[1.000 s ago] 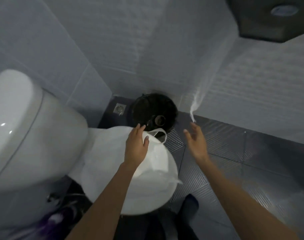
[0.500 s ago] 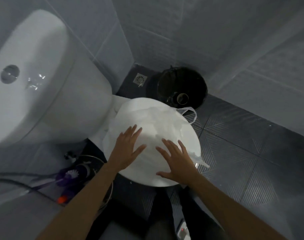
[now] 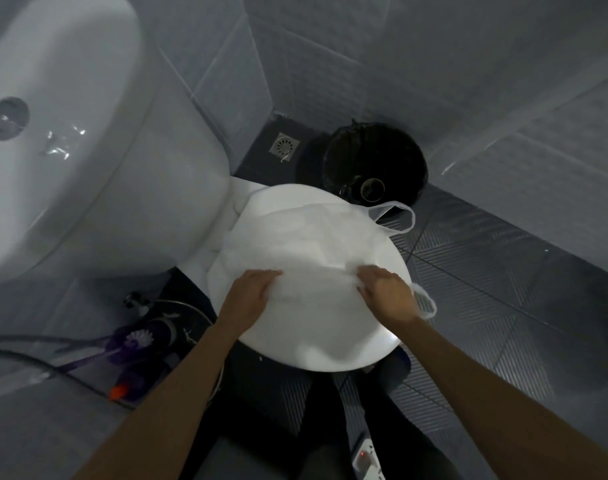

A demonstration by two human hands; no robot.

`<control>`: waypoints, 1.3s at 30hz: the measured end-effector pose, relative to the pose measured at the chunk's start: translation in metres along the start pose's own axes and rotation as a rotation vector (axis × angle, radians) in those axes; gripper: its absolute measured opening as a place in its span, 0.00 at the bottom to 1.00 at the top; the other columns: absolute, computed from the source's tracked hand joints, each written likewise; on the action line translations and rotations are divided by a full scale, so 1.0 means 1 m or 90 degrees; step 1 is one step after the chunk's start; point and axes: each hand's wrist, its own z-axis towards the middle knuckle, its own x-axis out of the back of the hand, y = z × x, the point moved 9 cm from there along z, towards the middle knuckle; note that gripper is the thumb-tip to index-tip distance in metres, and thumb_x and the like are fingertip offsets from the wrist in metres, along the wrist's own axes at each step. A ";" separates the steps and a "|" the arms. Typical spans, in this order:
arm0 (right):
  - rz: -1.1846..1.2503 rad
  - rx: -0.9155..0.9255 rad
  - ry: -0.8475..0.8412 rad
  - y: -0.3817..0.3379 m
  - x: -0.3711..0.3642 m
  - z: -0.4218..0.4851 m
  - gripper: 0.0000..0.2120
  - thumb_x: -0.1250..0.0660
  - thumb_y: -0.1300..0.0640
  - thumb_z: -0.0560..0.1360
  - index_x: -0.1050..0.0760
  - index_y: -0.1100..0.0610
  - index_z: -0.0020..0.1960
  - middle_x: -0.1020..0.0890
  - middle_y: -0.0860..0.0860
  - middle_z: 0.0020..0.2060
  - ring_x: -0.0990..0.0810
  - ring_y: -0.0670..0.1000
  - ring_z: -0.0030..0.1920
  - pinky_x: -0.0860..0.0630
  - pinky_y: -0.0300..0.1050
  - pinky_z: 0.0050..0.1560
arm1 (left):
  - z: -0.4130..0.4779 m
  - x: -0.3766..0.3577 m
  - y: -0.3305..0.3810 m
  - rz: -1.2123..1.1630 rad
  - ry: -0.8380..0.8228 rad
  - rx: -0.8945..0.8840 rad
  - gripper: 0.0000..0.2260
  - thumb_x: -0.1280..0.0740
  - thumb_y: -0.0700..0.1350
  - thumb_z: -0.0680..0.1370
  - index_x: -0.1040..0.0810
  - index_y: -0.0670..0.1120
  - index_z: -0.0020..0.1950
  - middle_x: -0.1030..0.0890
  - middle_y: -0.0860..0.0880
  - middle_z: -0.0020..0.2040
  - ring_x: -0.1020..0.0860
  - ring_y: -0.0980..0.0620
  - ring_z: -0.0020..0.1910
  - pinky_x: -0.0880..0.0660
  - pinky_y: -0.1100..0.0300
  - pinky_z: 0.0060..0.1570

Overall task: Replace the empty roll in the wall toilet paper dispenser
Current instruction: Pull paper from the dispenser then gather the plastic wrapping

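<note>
Nearest the camera, at about six o'clock, dark trouser legs stand on the grey ribbed floor tiles (image 3: 503,306), and a small white device with a red light (image 3: 364,459) shows at five o'clock by the bottom edge. Both bare forearms reach up from the lower edge toward the middle. The left hand (image 3: 248,294) lies on the closed white toilet lid (image 3: 330,348), its fingers curled down into the near edge of a white plastic bag (image 3: 313,244) and bunching it in a loose grip. The right hand (image 3: 387,294) is at the same height just to the three o'clock side, its fingers likewise bent and pinching the bag's film; one bag handle loops out beside its wrist. The bag is spread flat over most of the lid, between and beyond the two hands, with its other handle (image 3: 397,216) hanging off the lid's far edge at one o'clock. Whether it holds a fresh roll cannot be told. At eight o'clock, on the floor by the toilet base, lie a purple toilet brush (image 3: 139,341), a hose and an orange-tipped item. The white cistern (image 3: 70,150) with its round flush button fills the nine to eleven o'clock side. Beyond the lid, at twelve to one o'clock, a black bin (image 3: 375,157) stands in the corner with an empty cardboard roll core (image 3: 372,188) lying inside it, well clear of both hands. A metal floor drain (image 3: 284,147) sits just beside the bin at its nine o'clock side, against the tiled walls.
</note>
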 end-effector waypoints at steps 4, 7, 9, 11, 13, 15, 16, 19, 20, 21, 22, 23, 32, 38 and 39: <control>-0.123 0.104 0.141 -0.028 0.028 0.004 0.33 0.36 0.43 0.73 0.41 0.53 0.74 0.33 0.61 0.72 0.33 0.59 0.70 0.38 0.60 0.69 | 0.023 -0.002 -0.016 -0.129 -0.050 0.161 0.12 0.37 0.40 0.79 0.23 0.37 0.61 0.22 0.48 0.56 0.25 0.52 0.55 0.32 0.66 0.49; -0.191 0.233 0.036 -0.049 0.005 0.009 0.42 0.35 0.36 0.70 0.49 0.49 0.77 0.44 0.61 0.76 0.43 0.60 0.76 0.51 0.63 0.73 | 0.038 -0.009 -0.025 -0.148 -0.097 0.210 0.06 0.35 0.44 0.79 0.23 0.41 0.48 0.20 0.44 0.49 0.23 0.49 0.49 0.31 0.62 0.43; -0.230 0.217 -0.016 -0.043 -0.007 0.020 0.43 0.29 0.40 0.67 0.42 0.50 0.75 0.42 0.62 0.75 0.39 0.62 0.74 0.48 0.66 0.72 | 0.046 -0.011 -0.028 -0.144 -0.124 0.222 0.04 0.36 0.42 0.78 0.23 0.43 0.48 0.20 0.44 0.50 0.24 0.50 0.49 0.29 0.58 0.45; -0.250 0.194 -0.030 -0.037 -0.011 0.033 0.33 0.22 0.48 0.62 0.26 0.52 0.65 0.34 0.63 0.72 0.29 0.63 0.68 0.40 0.67 0.68 | 0.050 -0.009 -0.030 -0.130 -0.127 0.209 0.08 0.34 0.43 0.77 0.23 0.40 0.52 0.19 0.42 0.52 0.22 0.48 0.49 0.26 0.54 0.49; -0.265 0.201 -0.024 -0.034 -0.009 0.045 0.19 0.21 0.55 0.60 0.20 0.54 0.50 0.29 0.61 0.69 0.25 0.62 0.64 0.36 0.66 0.66 | 0.049 -0.002 -0.025 -0.054 -0.100 0.143 0.12 0.33 0.45 0.76 0.25 0.44 0.59 0.19 0.43 0.52 0.21 0.44 0.51 0.24 0.50 0.50; -0.216 0.207 -0.015 -0.032 -0.005 0.055 0.14 0.22 0.58 0.61 0.20 0.55 0.45 0.23 0.57 0.65 0.21 0.61 0.61 0.31 0.64 0.63 | 0.042 0.010 -0.014 0.051 -0.013 0.041 0.20 0.35 0.49 0.77 0.32 0.49 0.68 0.21 0.45 0.58 0.23 0.46 0.56 0.26 0.49 0.55; -0.183 0.210 0.002 -0.030 -0.001 0.059 0.12 0.24 0.58 0.63 0.19 0.56 0.46 0.20 0.55 0.62 0.20 0.60 0.58 0.29 0.62 0.61 | 0.036 0.017 -0.005 0.085 0.041 -0.012 0.23 0.37 0.52 0.78 0.36 0.50 0.72 0.24 0.46 0.63 0.26 0.47 0.60 0.29 0.49 0.59; -0.154 0.198 0.016 -0.022 0.003 0.067 0.17 0.40 0.51 0.72 0.19 0.56 0.54 0.15 0.51 0.51 0.17 0.56 0.50 0.23 0.51 0.55 | 0.022 0.019 0.011 0.144 0.063 -0.112 0.32 0.41 0.63 0.76 0.43 0.52 0.76 0.35 0.48 0.74 0.35 0.50 0.71 0.39 0.49 0.71; -0.147 0.191 0.013 -0.019 0.004 0.069 0.20 0.44 0.49 0.73 0.19 0.57 0.55 0.15 0.51 0.49 0.17 0.56 0.47 0.23 0.48 0.52 | 0.020 0.013 0.010 0.167 0.042 -0.127 0.33 0.42 0.65 0.75 0.43 0.51 0.76 0.37 0.48 0.76 0.37 0.50 0.73 0.39 0.48 0.71; -0.130 0.185 0.013 -0.020 0.008 0.070 0.22 0.46 0.47 0.74 0.19 0.57 0.54 0.14 0.52 0.47 0.17 0.56 0.46 0.23 0.47 0.50 | 0.020 0.009 0.008 0.182 0.033 -0.141 0.32 0.42 0.65 0.76 0.40 0.51 0.75 0.37 0.48 0.76 0.36 0.49 0.72 0.37 0.47 0.70; -0.108 0.177 0.005 -0.020 0.011 0.070 0.22 0.47 0.47 0.75 0.19 0.58 0.53 0.15 0.53 0.46 0.17 0.58 0.45 0.23 0.48 0.48 | 0.022 0.008 0.007 0.191 0.046 -0.156 0.27 0.42 0.63 0.76 0.33 0.50 0.71 0.37 0.48 0.76 0.33 0.48 0.70 0.33 0.46 0.67; -0.084 0.157 -0.009 -0.020 0.013 0.070 0.22 0.46 0.47 0.77 0.20 0.59 0.52 0.15 0.55 0.46 0.18 0.59 0.46 0.24 0.49 0.47 | 0.025 0.008 0.005 0.191 0.067 -0.165 0.22 0.42 0.61 0.77 0.26 0.49 0.63 0.35 0.47 0.75 0.30 0.47 0.67 0.29 0.47 0.63; -0.122 0.141 0.175 -0.030 0.040 0.070 0.23 0.42 0.43 0.77 0.33 0.51 0.69 0.26 0.58 0.65 0.24 0.60 0.59 0.29 0.55 0.58 | 0.063 0.021 -0.017 -0.014 0.070 0.022 0.21 0.49 0.64 0.77 0.29 0.49 0.44 0.23 0.48 0.37 0.25 0.48 0.36 0.29 0.55 0.36; -0.220 0.165 -0.012 -0.028 -0.004 0.085 0.45 0.35 0.32 0.67 0.50 0.45 0.77 0.43 0.61 0.76 0.28 0.62 0.65 0.30 0.60 0.61 | 0.074 0.013 -0.028 0.052 0.044 0.058 0.14 0.41 0.54 0.80 0.30 0.50 0.62 0.19 0.43 0.42 0.20 0.42 0.41 0.24 0.52 0.40; -0.228 0.147 0.003 -0.027 -0.002 0.089 0.45 0.32 0.35 0.67 0.49 0.46 0.76 0.38 0.62 0.74 0.26 0.62 0.61 0.27 0.58 0.57 | 0.075 0.014 -0.026 0.074 0.046 0.056 0.14 0.40 0.52 0.80 0.30 0.51 0.64 0.18 0.43 0.45 0.20 0.43 0.43 0.24 0.52 0.42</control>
